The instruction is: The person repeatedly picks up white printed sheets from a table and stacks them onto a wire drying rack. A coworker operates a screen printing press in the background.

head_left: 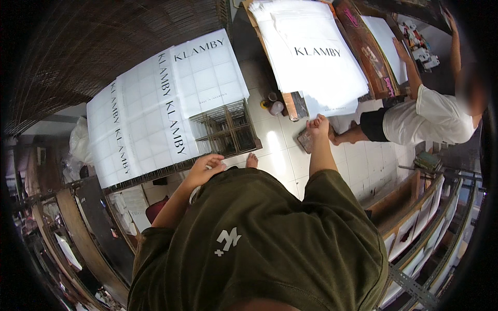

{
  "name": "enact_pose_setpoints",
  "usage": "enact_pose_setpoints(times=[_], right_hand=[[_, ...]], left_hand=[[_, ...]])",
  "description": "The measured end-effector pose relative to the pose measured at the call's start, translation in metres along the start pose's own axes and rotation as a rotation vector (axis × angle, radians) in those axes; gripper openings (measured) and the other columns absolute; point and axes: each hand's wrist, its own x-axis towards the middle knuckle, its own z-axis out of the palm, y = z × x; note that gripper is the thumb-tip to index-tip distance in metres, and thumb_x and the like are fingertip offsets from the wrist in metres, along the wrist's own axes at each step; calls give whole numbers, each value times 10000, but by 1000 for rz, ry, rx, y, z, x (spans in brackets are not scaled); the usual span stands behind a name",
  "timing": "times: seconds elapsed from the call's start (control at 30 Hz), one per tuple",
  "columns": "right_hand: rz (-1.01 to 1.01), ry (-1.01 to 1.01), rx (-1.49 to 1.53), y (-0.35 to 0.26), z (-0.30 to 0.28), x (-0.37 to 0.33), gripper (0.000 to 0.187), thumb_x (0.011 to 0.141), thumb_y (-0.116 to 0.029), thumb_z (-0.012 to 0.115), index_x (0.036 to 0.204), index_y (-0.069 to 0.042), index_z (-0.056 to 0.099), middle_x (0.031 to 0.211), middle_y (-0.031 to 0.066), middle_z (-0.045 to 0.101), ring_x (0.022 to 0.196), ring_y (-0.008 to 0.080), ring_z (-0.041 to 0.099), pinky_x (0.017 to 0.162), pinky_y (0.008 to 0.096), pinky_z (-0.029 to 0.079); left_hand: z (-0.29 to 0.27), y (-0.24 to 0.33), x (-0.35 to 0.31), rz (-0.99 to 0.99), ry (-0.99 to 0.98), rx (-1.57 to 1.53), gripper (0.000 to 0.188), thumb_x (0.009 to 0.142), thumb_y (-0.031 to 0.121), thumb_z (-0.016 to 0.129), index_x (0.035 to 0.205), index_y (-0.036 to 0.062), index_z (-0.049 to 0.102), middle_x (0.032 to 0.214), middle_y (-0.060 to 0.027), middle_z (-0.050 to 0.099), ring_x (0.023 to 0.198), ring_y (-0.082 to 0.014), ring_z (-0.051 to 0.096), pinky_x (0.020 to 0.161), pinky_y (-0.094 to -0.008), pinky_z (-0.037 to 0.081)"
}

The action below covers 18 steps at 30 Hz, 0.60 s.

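Observation:
My right hand [318, 126] is closed at the near edge of a white printed sheet [324, 83], its fingers pinched on the corner. That sheet lies on top of a stack of white sheets [282, 23] and hangs over the stack's near end. My left hand [206, 168] hovers by my waist, near the front edge of a wire rack [228, 122]. Its fingers are loosely bent and apart, with nothing in them. White sheets with dark lettering [142, 114] lie side by side over the rack, leaving its near right corner bare.
At the right, a person in a white shirt [433, 116] rests a hand on a white sheet [386, 44] on a wooden board. Small containers [274, 106] stand on the tiled floor [285, 150]. Wooden frames [415, 212] stand at the lower right, more panels [91, 233] at the lower left.

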Motion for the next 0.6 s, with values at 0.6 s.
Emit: enact_pose_setpoints(times=[0.6], right_hand=[[-318, -312, 166, -115, -25, -84, 202, 772, -69, 578, 959, -32, 511, 895, 69, 578, 793, 198, 576, 738, 381, 519]], left_hand=[[-178, 319, 124, 734, 803, -1080, 345, 836, 405, 571, 970, 95, 501, 904, -67, 493, 813, -183, 499, 734, -333, 461]])
